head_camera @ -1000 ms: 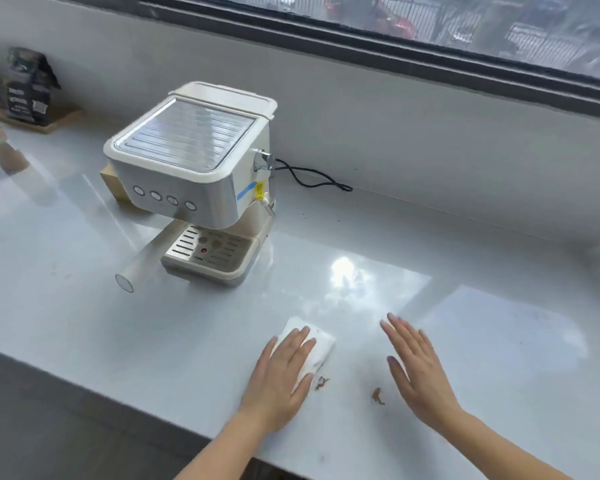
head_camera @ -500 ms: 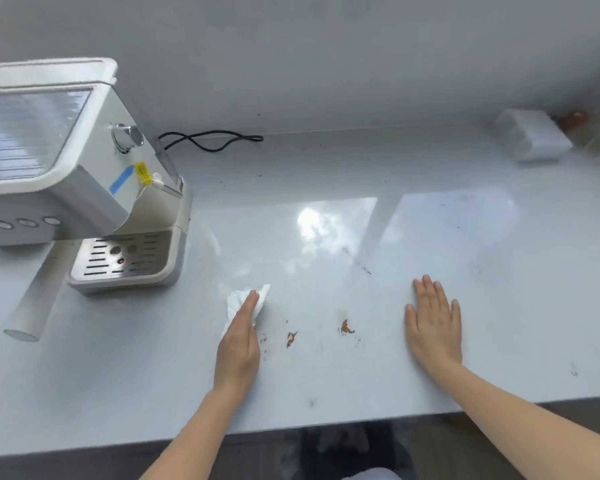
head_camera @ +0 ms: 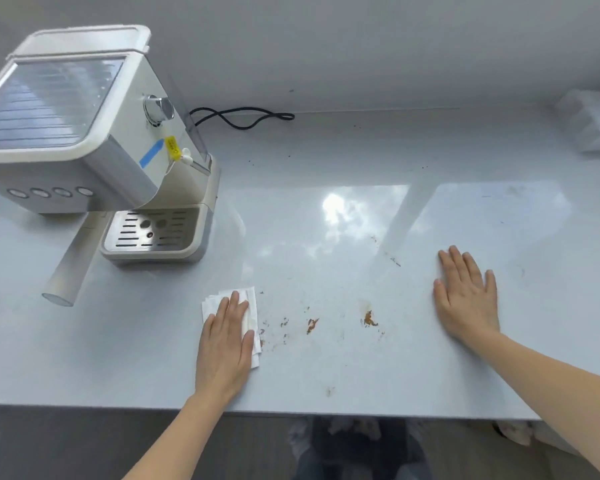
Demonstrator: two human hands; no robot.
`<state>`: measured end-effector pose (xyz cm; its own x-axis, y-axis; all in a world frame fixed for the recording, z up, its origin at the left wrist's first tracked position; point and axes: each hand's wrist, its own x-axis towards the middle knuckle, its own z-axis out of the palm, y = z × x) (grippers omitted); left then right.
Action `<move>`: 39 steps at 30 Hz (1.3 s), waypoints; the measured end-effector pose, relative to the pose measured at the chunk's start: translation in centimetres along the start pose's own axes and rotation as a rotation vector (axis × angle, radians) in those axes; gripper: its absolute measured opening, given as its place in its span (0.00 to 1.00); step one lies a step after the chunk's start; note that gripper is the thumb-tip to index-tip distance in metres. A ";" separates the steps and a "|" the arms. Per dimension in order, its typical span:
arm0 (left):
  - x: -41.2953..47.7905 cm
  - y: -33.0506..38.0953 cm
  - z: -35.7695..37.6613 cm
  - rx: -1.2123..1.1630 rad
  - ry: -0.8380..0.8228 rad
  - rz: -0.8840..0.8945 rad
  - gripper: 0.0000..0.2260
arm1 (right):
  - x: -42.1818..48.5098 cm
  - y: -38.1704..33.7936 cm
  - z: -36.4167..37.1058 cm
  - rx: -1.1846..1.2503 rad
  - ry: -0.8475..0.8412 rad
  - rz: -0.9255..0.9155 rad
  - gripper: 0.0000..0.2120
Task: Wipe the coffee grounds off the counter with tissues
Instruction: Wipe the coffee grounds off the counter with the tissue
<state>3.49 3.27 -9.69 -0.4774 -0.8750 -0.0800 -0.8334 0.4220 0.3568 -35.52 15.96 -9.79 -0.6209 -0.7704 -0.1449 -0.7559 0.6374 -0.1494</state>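
A folded white tissue (head_camera: 252, 304) lies on the pale glossy counter (head_camera: 326, 368) near its front edge. My left hand (head_camera: 226, 341) presses flat on it with straight fingers. Brown coffee grounds sit just right of the tissue: small specks (head_camera: 284, 322), a clump (head_camera: 312, 324) and a larger clump (head_camera: 369, 319). A faint smear (head_camera: 329, 390) lies closer to the edge. My right hand (head_camera: 466, 297) rests flat on the bare counter to the right of the grounds, fingers spread, holding nothing.
A white espresso machine (head_camera: 84, 133) with a drip tray (head_camera: 153, 232) and a long white handle (head_camera: 71, 268) stands at the left. Its black cable (head_camera: 243, 119) loops along the back wall. A clear plastic pack (head_camera: 593, 126) lies at the far right. Dark specks (head_camera: 394, 260) dot the middle.
The camera has come closer to the counter. My left hand now lies flatter over the tissue, which has spread out. My right hand stays flat on the counter.
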 end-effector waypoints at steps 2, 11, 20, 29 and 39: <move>0.1 1.2 0.8 0.059 -0.037 0.006 0.27 | 0.2 0.2 0.2 0.007 -0.004 -0.013 0.26; -0.4 10.1 4.3 0.051 -0.067 0.041 0.25 | 0.1 0.5 0.3 0.012 -0.036 -0.032 0.27; -1.7 10.6 3.6 -0.130 0.004 0.019 0.26 | 0.2 0.8 0.6 0.003 -0.024 -0.065 0.27; -6.0 8.7 2.9 0.094 -0.016 -0.252 0.28 | 5.7 1.2 -0.9 0.016 0.022 -0.196 0.25; -5.0 17.6 5.7 0.146 0.047 -0.462 0.34 | 6.1 1.1 -0.8 0.021 -0.030 -0.247 0.28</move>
<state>-10.41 16.39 -8.34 -0.0381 -0.9871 -0.1553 -0.9872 0.0130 0.1591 -40.30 11.94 -10.08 -0.4109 -0.9024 -0.1302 -0.8796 0.4299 -0.2038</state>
